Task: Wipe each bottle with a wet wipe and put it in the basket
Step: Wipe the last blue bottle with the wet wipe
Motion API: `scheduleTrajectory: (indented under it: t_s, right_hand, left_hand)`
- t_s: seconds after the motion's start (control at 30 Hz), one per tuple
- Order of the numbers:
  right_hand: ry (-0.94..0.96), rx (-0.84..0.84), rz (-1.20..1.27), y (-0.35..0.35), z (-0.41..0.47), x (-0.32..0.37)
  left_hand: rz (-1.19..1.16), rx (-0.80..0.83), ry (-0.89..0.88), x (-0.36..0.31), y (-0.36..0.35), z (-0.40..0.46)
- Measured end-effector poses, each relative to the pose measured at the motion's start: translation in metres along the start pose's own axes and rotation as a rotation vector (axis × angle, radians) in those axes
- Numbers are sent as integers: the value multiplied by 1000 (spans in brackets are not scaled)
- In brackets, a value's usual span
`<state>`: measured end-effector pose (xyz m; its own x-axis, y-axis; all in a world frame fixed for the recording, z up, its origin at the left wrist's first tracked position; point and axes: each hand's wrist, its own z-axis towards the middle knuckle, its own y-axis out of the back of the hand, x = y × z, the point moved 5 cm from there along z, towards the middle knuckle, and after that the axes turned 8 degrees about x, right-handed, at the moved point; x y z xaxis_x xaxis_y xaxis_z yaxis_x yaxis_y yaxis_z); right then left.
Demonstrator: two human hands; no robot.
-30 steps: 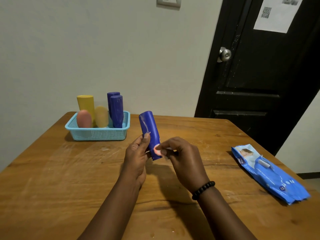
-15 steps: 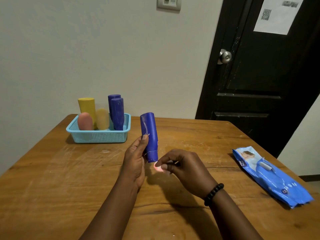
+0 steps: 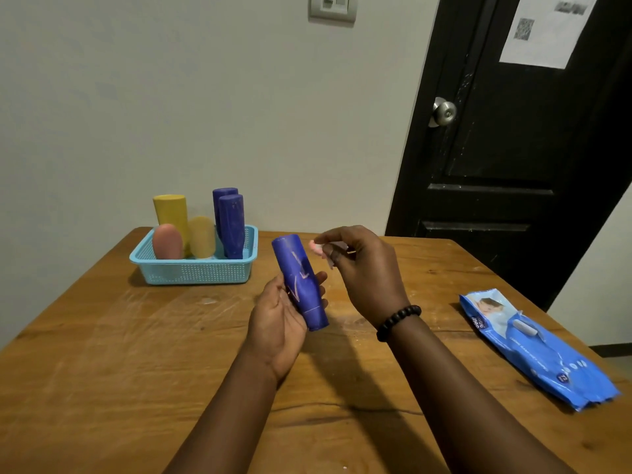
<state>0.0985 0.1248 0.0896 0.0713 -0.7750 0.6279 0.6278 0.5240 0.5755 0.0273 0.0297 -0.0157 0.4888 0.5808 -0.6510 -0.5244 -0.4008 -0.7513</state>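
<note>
We see the blue bottle (image 3: 301, 285) gripped in the left hand (image 3: 280, 309), the right hand (image 3: 359, 268) pinching a wipe (image 3: 318, 248) beside it, five bottles in the basket (image 3: 195, 268).

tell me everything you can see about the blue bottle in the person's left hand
The blue bottle is a smooth, plastic-looking cylinder, dark blue, with pale pinkish scratch-like marks on its side. It is held above the wooden table, tilted with its rounded top leaning left. The left hand cradles its lower half, fingers wrapped behind. The right hand hovers close by, not touching it.

Wooden table (image 3: 102, 371), turquoise basket (image 3: 193, 273) far left, blue wipes pack (image 3: 537, 347) right
</note>
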Motion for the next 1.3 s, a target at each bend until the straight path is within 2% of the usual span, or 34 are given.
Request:
scheduleTrajectory:
  t_s: [0.27,0.37,0.6,0.8,0.93,1.0,1.07,1.13,1.23,1.3]
  right_hand:
    - [106,-53,-52,5,11,11]
    - [146,11,-118,1,10,13]
    - [100,155,-59,-11,-23,-1]
    - [72,189,0,-16,-58,-13]
    - [47,324,-10,-15,-65,-19]
    - [19,276,74,-7,-59,-17]
    - [13,99,160,7,-47,-10]
    - [58,-29,98,16,-32,0]
    - [120,-45,-86,9,-20,9]
    - [147,-24,-117,-1,-25,6]
  left_hand:
    - [210,47,-23,-2,-9,-3]
    - [241,44,-25,-2,-9,-3]
    - [203,20,-63,-2,-5,1]
    - [172,18,-33,0,-4,-2]
    - [162,4,-21,-2,-4,-3]
    - [151,22,-20,-1,-5,-3]
    - [183,43,-22,2,-9,-4]
    - [228,56,-12,4,-13,-6]
    - [229,70,8,5,-16,-9]
    - [190,63,4,5,-14,-8]
